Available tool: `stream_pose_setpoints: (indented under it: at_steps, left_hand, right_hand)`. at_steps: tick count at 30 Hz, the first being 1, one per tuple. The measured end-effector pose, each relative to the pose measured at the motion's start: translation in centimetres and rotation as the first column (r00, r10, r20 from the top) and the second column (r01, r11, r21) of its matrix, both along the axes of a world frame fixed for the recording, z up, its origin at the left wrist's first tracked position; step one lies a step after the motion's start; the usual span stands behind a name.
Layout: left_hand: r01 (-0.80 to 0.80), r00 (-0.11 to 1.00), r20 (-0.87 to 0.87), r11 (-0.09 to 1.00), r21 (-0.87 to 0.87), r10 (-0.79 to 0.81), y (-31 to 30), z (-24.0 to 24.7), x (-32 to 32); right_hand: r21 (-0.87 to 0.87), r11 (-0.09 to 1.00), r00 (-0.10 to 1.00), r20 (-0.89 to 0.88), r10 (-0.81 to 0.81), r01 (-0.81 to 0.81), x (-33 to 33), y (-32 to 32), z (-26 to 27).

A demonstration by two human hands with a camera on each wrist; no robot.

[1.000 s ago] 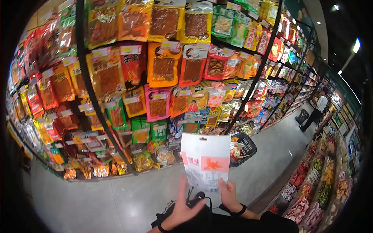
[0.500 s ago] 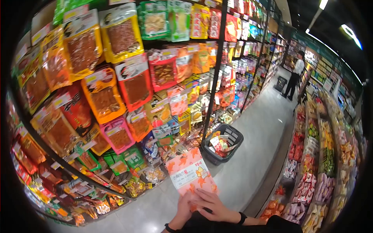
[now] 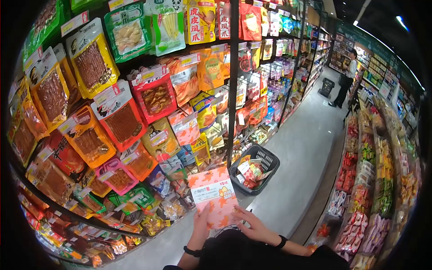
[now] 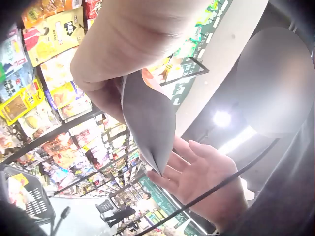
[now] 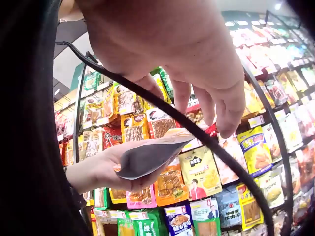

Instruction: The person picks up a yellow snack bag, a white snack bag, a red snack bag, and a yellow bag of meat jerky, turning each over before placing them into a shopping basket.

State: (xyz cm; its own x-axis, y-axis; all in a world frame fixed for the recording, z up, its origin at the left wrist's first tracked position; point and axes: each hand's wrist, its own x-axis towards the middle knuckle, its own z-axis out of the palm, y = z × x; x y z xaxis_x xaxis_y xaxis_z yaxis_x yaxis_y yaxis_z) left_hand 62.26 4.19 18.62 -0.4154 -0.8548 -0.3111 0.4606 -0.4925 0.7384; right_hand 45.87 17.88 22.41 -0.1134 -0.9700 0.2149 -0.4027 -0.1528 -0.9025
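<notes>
A pink and white snack pouch (image 3: pixel 213 181) with orange leaf-like figures stands tilted in front of me, its printed front facing the head camera. My left hand (image 3: pixel 201 228) grips its lower left side, thumb on the front. In the left wrist view the pouch's plain grey bottom (image 4: pixel 147 123) shows beside that thumb. My right hand (image 3: pixel 257 230) is at the lower right edge, fingertips close to the pouch. Its fingers look loosely extended, not curled round it, in the left wrist view. From the right wrist, the left hand (image 5: pixel 101 169) appears holding the pouch from below.
Hanging snack packets (image 3: pixel 120 119) fill the rack on the left. A black basket (image 3: pixel 265 177) with several packets in it sits on the floor by the rack. On the right runs a low display of wrapped snacks (image 3: pixel 355 216). A person (image 3: pixel 348 81) stands far down the aisle.
The pouch has turned from its white back to its pink front. It passed from my right hand to my left, and the right hand moved to the edge. The head view swung right.
</notes>
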Motion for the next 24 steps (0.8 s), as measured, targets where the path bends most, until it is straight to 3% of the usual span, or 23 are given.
stream_pose_setpoints:
  at_steps: [6,10,16,24]
  left_hand:
    - [0.03,0.999,-0.041,0.998,0.057,-0.027,-7.1,-2.9,-3.6]
    - [-0.044,0.999,0.002,0.999,-0.03,0.044,-13.6,-4.6,-5.9]
    - [-0.075,0.995,0.044,0.981,-0.181,0.084,-25.1,-7.4,-8.7]
    - [-0.01,0.972,0.23,0.992,-0.127,0.039,-34.0,-7.5,-9.1]
  right_hand:
    - [0.021,0.999,0.99,0.138,-0.029,0.026,-4.0,-6.3,-1.1]
    - [0.157,0.988,0.971,0.237,-0.038,0.001,-6.2,-9.1,-1.8]
    - [0.215,0.976,0.989,0.139,-0.046,0.015,-10.2,-16.6,-4.4]
    - [0.347,0.938,0.972,0.223,-0.08,-0.003,-14.5,-30.6,-3.5]
